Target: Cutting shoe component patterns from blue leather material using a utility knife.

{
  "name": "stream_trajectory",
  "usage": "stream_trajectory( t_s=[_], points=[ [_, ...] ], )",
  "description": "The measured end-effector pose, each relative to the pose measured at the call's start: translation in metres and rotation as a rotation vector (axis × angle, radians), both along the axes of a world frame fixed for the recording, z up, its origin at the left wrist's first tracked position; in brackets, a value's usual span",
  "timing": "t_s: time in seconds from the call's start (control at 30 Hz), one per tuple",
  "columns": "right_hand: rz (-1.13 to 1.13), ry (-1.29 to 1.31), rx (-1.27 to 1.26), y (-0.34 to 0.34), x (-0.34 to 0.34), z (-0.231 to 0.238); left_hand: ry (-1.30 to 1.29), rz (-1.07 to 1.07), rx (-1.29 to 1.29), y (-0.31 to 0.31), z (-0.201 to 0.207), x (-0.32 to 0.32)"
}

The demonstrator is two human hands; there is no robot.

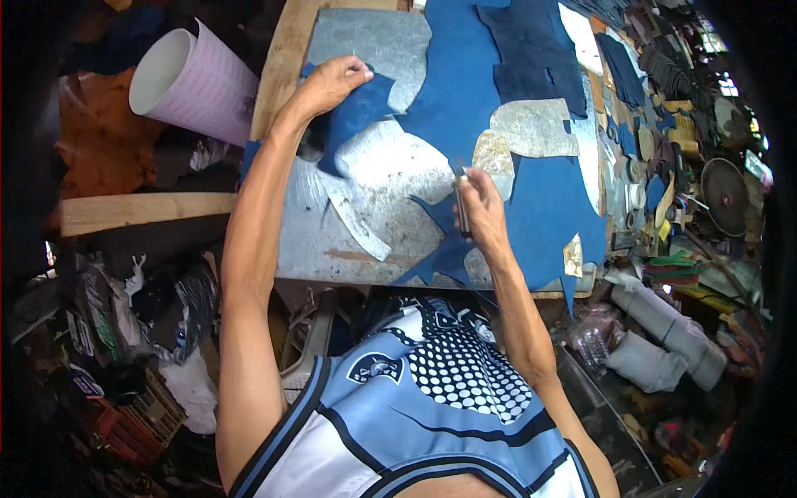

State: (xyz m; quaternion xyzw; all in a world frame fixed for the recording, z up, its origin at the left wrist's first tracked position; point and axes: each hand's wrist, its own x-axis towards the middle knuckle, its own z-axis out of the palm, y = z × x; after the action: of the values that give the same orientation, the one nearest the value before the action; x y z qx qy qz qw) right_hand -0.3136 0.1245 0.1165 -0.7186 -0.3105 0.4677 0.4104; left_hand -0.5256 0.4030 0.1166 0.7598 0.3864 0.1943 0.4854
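My left hand [336,83] is at the far left of the worktable, its fingers closed on the edge of a cut blue leather piece [357,110]. My right hand [483,203] grips a short knife [462,217] upright over the middle of the table, blade tip uppermost. Around it spreads a large blue leather hide [540,199] with irregular cut edges. Grey sheet patterns [535,129] and a smaller mottled pattern [494,156] lie on the hide. Between my hands is a shiny, bare grey patch of the table's metal surface [390,162].
A darker navy leather piece [531,58] lies at the far right of the table. To the left stands a rolled pinkish sheet [199,83] above a wooden plank [149,213]. Wrapped plastic rolls [664,324] and a round fan [725,197] are at the right.
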Motion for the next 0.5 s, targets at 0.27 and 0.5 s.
stream_trajectory(
  t_s=[0.27, 0.5],
  points=[
    [-0.125, 0.313, 0.250, 0.026, -0.016, 0.045, -0.284, 0.138, -0.400, -0.016, 0.081, 0.021],
    [-0.095, 0.252, 0.271, 0.055, 0.002, 0.077, -0.455, 0.043, -0.549, -0.033, 0.080, 0.055]
  ],
)
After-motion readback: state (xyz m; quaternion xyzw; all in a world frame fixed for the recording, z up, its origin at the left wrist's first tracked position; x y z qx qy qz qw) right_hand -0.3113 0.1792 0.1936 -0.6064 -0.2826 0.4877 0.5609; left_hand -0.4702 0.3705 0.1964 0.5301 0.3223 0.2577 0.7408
